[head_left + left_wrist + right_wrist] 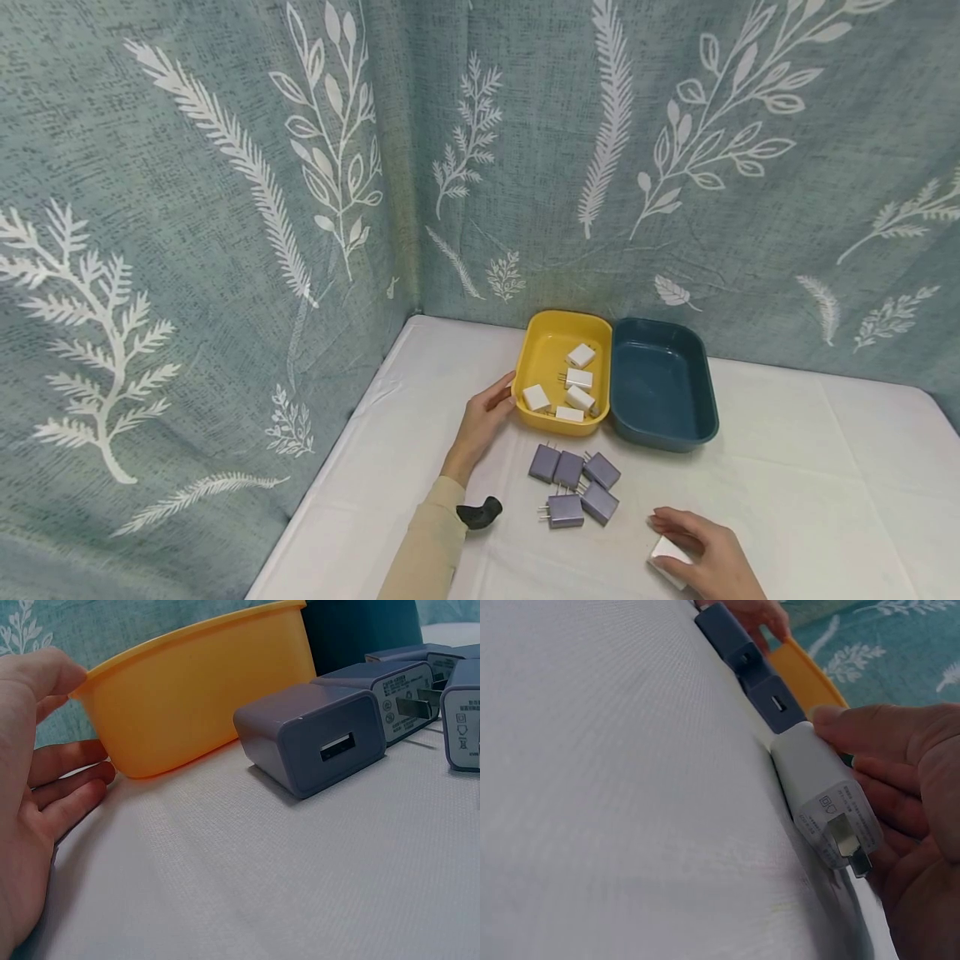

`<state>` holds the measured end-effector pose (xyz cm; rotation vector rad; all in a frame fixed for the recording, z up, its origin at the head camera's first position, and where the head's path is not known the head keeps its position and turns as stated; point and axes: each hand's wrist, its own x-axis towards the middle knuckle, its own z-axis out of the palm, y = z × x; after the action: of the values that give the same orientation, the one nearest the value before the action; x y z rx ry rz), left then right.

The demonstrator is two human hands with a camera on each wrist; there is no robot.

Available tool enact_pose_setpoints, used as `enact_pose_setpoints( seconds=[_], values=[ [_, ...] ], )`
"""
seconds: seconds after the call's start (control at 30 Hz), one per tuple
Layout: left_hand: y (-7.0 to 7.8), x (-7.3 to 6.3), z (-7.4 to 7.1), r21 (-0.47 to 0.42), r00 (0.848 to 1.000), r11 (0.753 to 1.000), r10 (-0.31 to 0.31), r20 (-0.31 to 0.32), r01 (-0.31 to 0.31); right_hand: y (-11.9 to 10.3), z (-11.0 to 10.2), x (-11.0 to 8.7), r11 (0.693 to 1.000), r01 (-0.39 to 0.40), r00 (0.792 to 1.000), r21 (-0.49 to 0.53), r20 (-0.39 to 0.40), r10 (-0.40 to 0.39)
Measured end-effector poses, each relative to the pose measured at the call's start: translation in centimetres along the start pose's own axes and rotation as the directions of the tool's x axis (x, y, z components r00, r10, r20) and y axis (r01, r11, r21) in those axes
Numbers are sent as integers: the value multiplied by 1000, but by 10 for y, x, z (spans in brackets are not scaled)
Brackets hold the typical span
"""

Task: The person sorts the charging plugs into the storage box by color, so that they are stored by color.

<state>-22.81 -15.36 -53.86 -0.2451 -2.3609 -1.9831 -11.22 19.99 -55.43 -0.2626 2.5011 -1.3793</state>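
At the left, a teal curtain (225, 167) printed with pale leaves hangs behind a white cloth (810, 467). A light sleeve (431, 533) with a black curved piece (480, 512) beside its cuff leads up to the left hand (482, 421). Its fingers are loosely bent and somewhat spread, the tips touching the outside of a yellow tray (558, 427) at its near left corner — none of them reaches inside.

In that tray lie five white adapters (579, 379), turned various ways, mostly toward the near and right sides. Just in front of it, five purple adapters (569, 470) sit in a close cluster on the cloth, their metal prongs pointing different ways. A dark blue tray (652, 383) stands right beside the yellow one, its smooth floor showing.

Farthest right and nearest the person, the right hand (708, 554) pinches one white charger (810, 769) — thumb on one side, curled fingers on the other. The charger is low at the cloth, well apart from both trays, its prongs toward the wrist.
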Motion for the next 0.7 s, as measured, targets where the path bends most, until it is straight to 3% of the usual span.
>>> enact_pose_setpoints(
  seconds=[0.3,0.7],
  values=[
    [1,-1,0,14,1000,1000,-2,2,2,-1,-5,-7,996,31,999,-88,21,-29],
    [0,0,2,22,1000,1000,9,-15,-9,10,-15,-18,981,182,982,-59,53,-179]
  ],
)
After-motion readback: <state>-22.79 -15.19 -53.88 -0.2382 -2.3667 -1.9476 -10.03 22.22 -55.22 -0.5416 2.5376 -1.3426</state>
